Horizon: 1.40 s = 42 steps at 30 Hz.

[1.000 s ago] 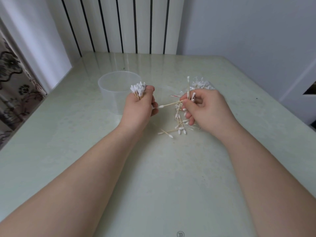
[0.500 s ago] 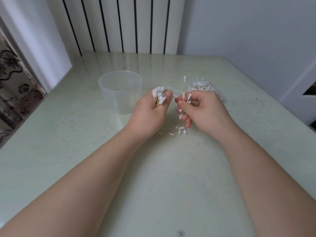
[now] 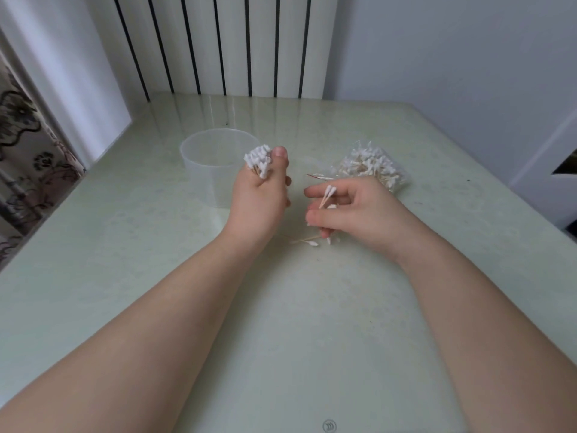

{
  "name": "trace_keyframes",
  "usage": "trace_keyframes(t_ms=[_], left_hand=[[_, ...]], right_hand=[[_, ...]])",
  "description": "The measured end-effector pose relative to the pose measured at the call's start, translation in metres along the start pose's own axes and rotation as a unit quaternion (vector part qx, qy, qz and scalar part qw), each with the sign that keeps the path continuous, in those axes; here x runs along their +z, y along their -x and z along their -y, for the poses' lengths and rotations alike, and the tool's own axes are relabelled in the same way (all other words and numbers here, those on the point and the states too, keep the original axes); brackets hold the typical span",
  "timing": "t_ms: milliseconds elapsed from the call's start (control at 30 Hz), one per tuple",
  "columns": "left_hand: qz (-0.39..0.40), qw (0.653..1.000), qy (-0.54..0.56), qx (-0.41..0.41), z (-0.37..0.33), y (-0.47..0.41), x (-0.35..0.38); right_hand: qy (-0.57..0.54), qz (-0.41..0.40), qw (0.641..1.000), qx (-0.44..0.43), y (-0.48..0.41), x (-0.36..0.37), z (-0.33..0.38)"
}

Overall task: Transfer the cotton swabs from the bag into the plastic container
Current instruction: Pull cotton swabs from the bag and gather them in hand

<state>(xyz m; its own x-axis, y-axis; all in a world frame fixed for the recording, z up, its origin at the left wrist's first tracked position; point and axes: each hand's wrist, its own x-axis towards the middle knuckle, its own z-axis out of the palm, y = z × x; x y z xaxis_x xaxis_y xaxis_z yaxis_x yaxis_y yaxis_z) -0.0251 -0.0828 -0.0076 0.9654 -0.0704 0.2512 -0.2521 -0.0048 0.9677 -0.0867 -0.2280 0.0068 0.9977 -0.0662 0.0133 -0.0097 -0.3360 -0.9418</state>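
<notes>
A round translucent plastic container point(image 3: 203, 157) stands on the table, left of centre. My left hand point(image 3: 257, 203) is closed around an upright bundle of cotton swabs point(image 3: 258, 159), its white tips up, right in front of the container's near right rim. My right hand point(image 3: 352, 210) pinches a couple of swabs point(image 3: 327, 195) between its fingers, low over the table. A few loose swabs point(image 3: 307, 242) lie under and beside that hand. The clear bag point(image 3: 370, 167) with several swabs inside lies just beyond my right hand.
The pale green table point(image 3: 281, 323) ends at a white radiator point(image 3: 224, 45) at the back. A patterned curtain point(image 3: 22, 151) hangs off the left edge. A grey wall point(image 3: 452, 57) borders the right side.
My hands met in the middle, then parted. The left hand with its bundle has moved back towards the container; the right hand has lowered over the loose swabs, uncovering the bag.
</notes>
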Motion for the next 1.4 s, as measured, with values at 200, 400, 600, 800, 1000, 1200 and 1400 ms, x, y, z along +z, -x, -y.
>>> trace_keyframes(t_ms=[200, 400, 600, 800, 1000, 1200, 1400], left_hand=[[0.045, 0.995, 0.078, -0.051, -0.002, 0.003, 0.004], [0.178, 0.979, 0.076, -0.068, -0.002, 0.009, 0.000], [0.232, 0.972, 0.011, 0.018, -0.008, 0.014, -0.001], [0.279, 0.959, -0.013, 0.043, -0.006, 0.013, -0.004], [0.277, 0.959, -0.058, 0.019, 0.006, 0.007, -0.001], [0.207, 0.976, -0.066, -0.020, 0.011, 0.001, -0.002], [0.183, 0.970, 0.092, -0.132, 0.003, 0.003, 0.000]], right_hand=[[-0.153, -0.026, 0.988, 0.001, 0.001, 0.000, 0.009], [-0.334, -0.051, 0.941, 0.029, -0.002, -0.003, 0.016], [-0.413, -0.052, 0.907, 0.063, -0.003, -0.005, 0.017], [-0.310, -0.082, 0.946, 0.051, -0.004, -0.003, 0.013], [-0.291, -0.131, 0.947, 0.028, -0.007, -0.006, 0.011], [-0.280, -0.207, 0.937, -0.041, -0.009, -0.012, 0.010], [-0.184, -0.190, 0.962, -0.061, -0.007, -0.007, 0.009]])
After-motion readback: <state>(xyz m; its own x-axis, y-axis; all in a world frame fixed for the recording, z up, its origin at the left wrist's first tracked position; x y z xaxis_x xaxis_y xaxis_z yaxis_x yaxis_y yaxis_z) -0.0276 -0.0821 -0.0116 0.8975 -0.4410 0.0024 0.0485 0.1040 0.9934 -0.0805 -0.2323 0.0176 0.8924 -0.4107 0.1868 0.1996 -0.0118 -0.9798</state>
